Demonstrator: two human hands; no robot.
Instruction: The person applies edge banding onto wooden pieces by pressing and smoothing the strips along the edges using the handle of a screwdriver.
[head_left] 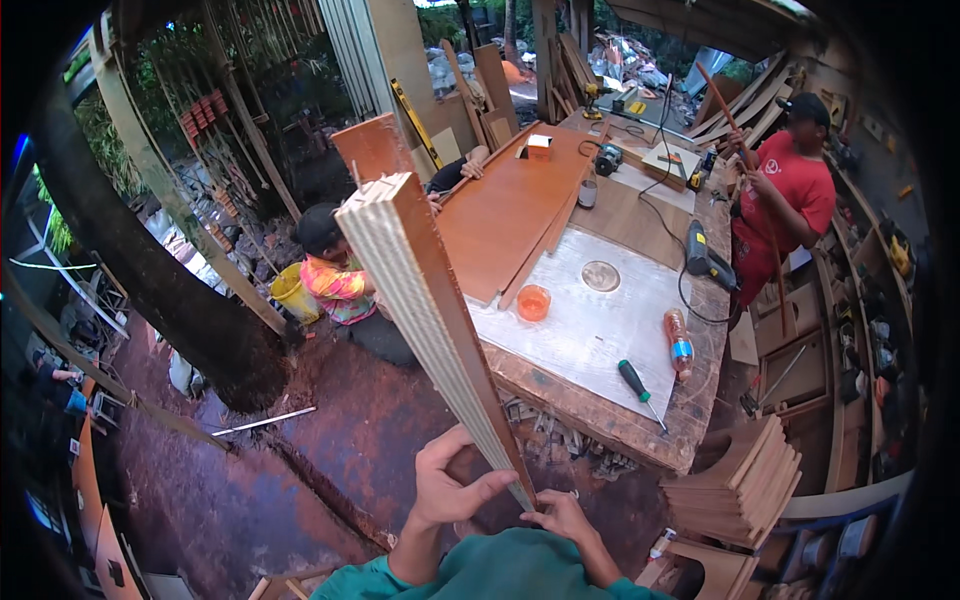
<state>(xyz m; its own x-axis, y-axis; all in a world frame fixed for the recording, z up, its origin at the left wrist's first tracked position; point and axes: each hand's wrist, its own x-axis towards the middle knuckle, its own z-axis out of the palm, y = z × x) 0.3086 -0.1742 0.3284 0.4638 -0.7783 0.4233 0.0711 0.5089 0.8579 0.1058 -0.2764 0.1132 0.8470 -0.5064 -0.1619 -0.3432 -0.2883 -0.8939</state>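
Note:
A long reddish-brown wooden plank (450,350) with a pale, ridged edge slants up and away from my body. Its blunt far end looks rough and close to the camera. Around its lower end, my right hand (562,518) is closed, with the fingers partly hidden behind the wood. Just left of the plank is my left hand (447,487), its thumb spread from its curved fingers and the thumb tip close to the ridged edge. Whether that thumb touches the wood cannot be told.
Ahead stands a workbench (600,385) bearing an orange-brown panel (515,210), a screwdriver (640,390), a bottle (678,345), an orange tub (533,302) and a heat gun (708,258). A person in red (790,185) holds a stick at right; another (340,275) crouches left. Curved wooden pieces (735,485) stack nearby.

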